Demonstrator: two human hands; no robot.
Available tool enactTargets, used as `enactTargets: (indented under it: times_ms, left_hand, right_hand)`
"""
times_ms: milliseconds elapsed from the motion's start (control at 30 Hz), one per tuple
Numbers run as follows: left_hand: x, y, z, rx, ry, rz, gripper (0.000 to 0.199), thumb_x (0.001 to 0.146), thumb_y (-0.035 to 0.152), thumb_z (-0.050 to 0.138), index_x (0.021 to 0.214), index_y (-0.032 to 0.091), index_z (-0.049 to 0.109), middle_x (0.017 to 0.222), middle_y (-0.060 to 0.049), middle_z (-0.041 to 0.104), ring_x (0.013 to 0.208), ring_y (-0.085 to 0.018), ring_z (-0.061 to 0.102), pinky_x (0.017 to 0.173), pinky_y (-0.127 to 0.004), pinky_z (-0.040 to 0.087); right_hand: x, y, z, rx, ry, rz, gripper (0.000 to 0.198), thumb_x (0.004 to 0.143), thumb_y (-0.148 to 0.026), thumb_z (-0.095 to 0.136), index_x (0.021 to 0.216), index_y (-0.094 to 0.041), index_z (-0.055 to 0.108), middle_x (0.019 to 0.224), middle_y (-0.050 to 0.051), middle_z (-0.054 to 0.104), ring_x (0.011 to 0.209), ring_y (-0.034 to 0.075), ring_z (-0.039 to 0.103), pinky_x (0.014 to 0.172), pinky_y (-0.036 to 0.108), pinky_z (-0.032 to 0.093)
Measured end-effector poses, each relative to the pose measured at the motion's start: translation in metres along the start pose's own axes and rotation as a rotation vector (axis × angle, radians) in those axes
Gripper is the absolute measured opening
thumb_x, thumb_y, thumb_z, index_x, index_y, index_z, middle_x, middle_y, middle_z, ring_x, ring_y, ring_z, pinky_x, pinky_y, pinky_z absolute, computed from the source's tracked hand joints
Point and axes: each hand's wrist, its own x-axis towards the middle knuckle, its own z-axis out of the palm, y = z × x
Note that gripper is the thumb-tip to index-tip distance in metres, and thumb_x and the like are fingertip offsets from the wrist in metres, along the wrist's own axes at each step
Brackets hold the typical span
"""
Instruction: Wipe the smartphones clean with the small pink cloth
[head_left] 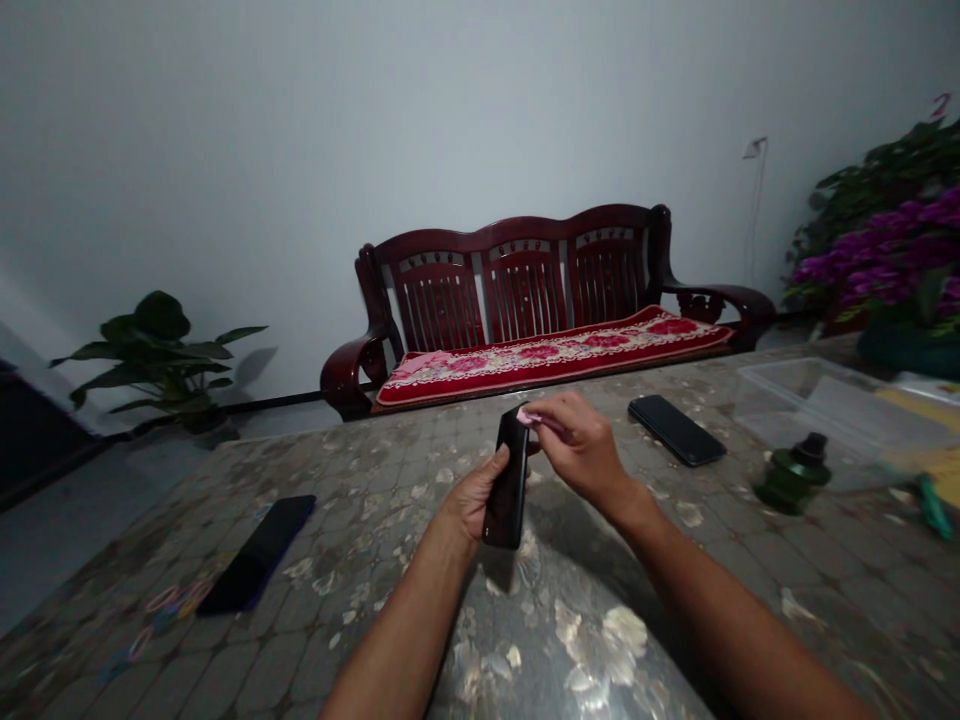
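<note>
A black smartphone is held up at a tilt over the table, its dark screen turned toward me. My left hand is closed around its lower left side, with the thumb lying along the screen's edge. At the phone's top right corner, my right hand pinches a small pink cloth that touches the phone there. Most of the cloth is hidden inside the fingers.
A phone lies left beside coloured bands. Another phone lies right, near a green bottle and a clear plastic box. Beyond the patterned table stands a wooden bench. Purple flowers rise at the right.
</note>
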Motion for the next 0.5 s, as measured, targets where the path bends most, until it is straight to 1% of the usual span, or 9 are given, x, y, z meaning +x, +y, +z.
enactTargets:
  times_ms: [100, 167, 233, 300, 367, 433, 500]
  left_hand:
    - [0.0, -0.004, 0.0, 0.021, -0.11, -0.102, 0.035, 0.091, 0.037, 0.073, 0.109, 0.007, 0.068, 0.058, 0.003, 0.055, 0.04, -0.006, 0.052, 0.034, -0.012, 0.033]
    - [0.001, -0.007, 0.0, 0.03, -0.173, -0.151, 0.04, 0.092, 0.042, 0.071, 0.111, 0.007, 0.066, 0.056, 0.006, 0.048, 0.037, -0.004, 0.045, 0.033, -0.011, 0.026]
    - [0.002, -0.011, -0.001, 0.057, -0.216, -0.194, 0.043, 0.094, 0.047, 0.068, 0.113, 0.008, 0.065, 0.056, 0.008, 0.043, 0.037, -0.003, 0.041, 0.033, -0.011, 0.022]
    - [0.004, -0.015, -0.002, 0.096, -0.239, -0.229, 0.043, 0.095, 0.049, 0.065, 0.114, 0.01, 0.064, 0.057, 0.008, 0.041, 0.037, -0.003, 0.04, 0.034, -0.012, 0.019]
    - [0.005, -0.019, -0.003, 0.14, -0.232, -0.254, 0.043, 0.095, 0.05, 0.064, 0.112, 0.011, 0.064, 0.058, 0.008, 0.042, 0.037, -0.003, 0.038, 0.035, -0.013, 0.018]
    - [0.006, -0.024, -0.003, 0.184, -0.201, -0.265, 0.044, 0.093, 0.052, 0.067, 0.11, 0.012, 0.064, 0.058, 0.008, 0.043, 0.037, -0.003, 0.036, 0.035, -0.014, 0.018]
    - [0.007, -0.029, -0.002, 0.225, -0.156, -0.255, 0.047, 0.089, 0.054, 0.07, 0.111, 0.013, 0.063, 0.059, 0.008, 0.045, 0.037, -0.003, 0.037, 0.034, -0.015, 0.02]
  right_hand:
    - [0.002, 0.014, 0.002, 0.144, 0.104, 0.191, 0.013, 0.088, -0.025, 0.066, 0.095, -0.021, 0.075, 0.09, 0.005, 0.071, 0.085, 0.019, 0.065, 0.075, 0.03, 0.051]
    - [0.003, 0.025, 0.005, 0.288, 0.165, 0.324, 0.018, 0.084, -0.032, 0.069, 0.096, -0.02, 0.075, 0.093, 0.006, 0.072, 0.085, 0.019, 0.066, 0.075, 0.03, 0.052]
    - [0.003, 0.032, 0.007, 0.422, 0.208, 0.419, 0.023, 0.08, -0.034, 0.069, 0.098, -0.02, 0.074, 0.093, 0.005, 0.073, 0.082, 0.019, 0.066, 0.075, 0.03, 0.052]
    - [0.001, 0.035, 0.01, 0.536, 0.222, 0.481, 0.028, 0.076, -0.036, 0.07, 0.099, -0.019, 0.073, 0.091, 0.004, 0.073, 0.077, 0.017, 0.064, 0.072, 0.029, 0.053]
    - [-0.001, 0.033, 0.013, 0.608, 0.224, 0.521, 0.03, 0.074, -0.038, 0.07, 0.098, -0.019, 0.072, 0.088, 0.003, 0.071, 0.07, 0.015, 0.061, 0.065, 0.027, 0.051]
    - [-0.004, 0.028, 0.016, 0.618, 0.233, 0.544, 0.03, 0.075, -0.039, 0.068, 0.097, -0.02, 0.072, 0.083, 0.001, 0.069, 0.064, 0.013, 0.057, 0.059, 0.025, 0.048]
    - [-0.007, 0.022, 0.019, 0.582, 0.25, 0.547, 0.028, 0.076, -0.038, 0.066, 0.097, -0.019, 0.072, 0.078, -0.001, 0.066, 0.06, 0.012, 0.053, 0.056, 0.024, 0.045]
